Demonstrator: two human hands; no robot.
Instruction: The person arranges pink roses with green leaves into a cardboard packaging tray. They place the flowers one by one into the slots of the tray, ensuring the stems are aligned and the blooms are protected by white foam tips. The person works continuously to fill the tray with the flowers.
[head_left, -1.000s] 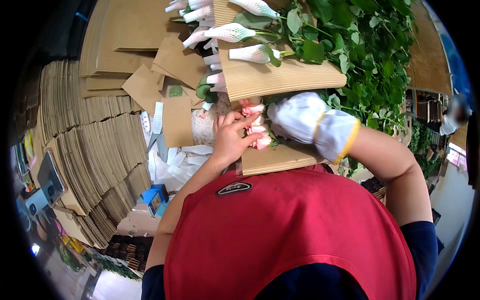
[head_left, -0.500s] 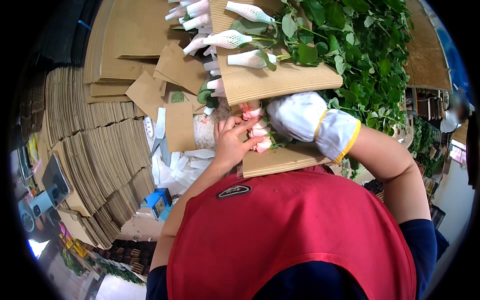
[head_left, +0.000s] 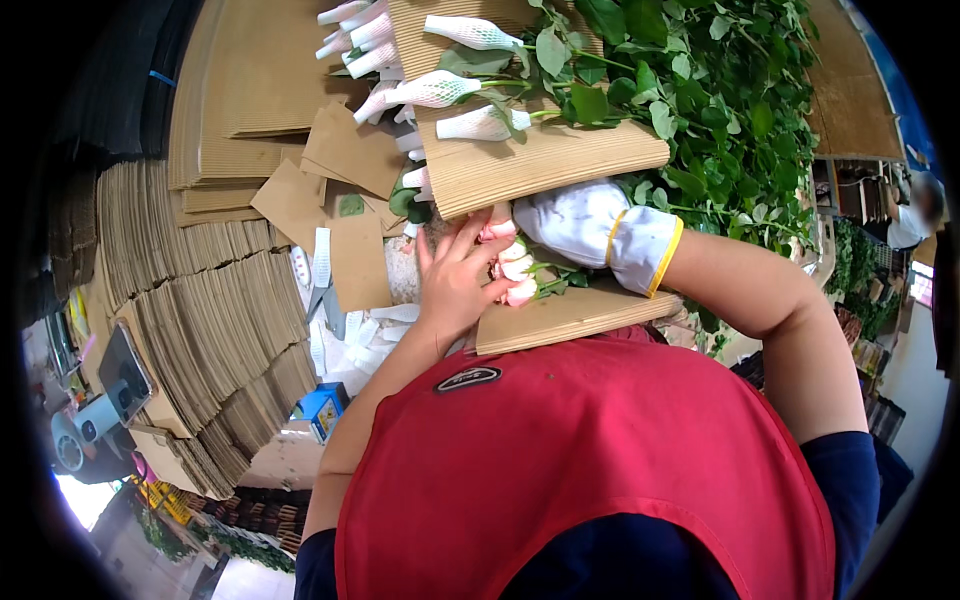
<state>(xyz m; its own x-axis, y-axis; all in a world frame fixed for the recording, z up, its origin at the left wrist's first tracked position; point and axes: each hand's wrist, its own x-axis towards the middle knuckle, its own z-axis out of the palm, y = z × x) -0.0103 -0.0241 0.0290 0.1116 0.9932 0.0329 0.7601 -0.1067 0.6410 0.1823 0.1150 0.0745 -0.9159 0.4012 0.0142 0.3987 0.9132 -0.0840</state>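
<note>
Pink roses (head_left: pixel 517 269) are laid at the left end of the lower cardboard (head_left: pixel 570 318), touched by the left hand (head_left: pixel 453 288) with fingers spread wide, while the gloved right hand (head_left: pixel 568 224) is seen just beside them, its grip hidden and impossible to tell.

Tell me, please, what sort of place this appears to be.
It looks like a flower-packing workroom, judging by the pink roses, the white mesh sleeves and the stacked cardboard sheets.
</note>
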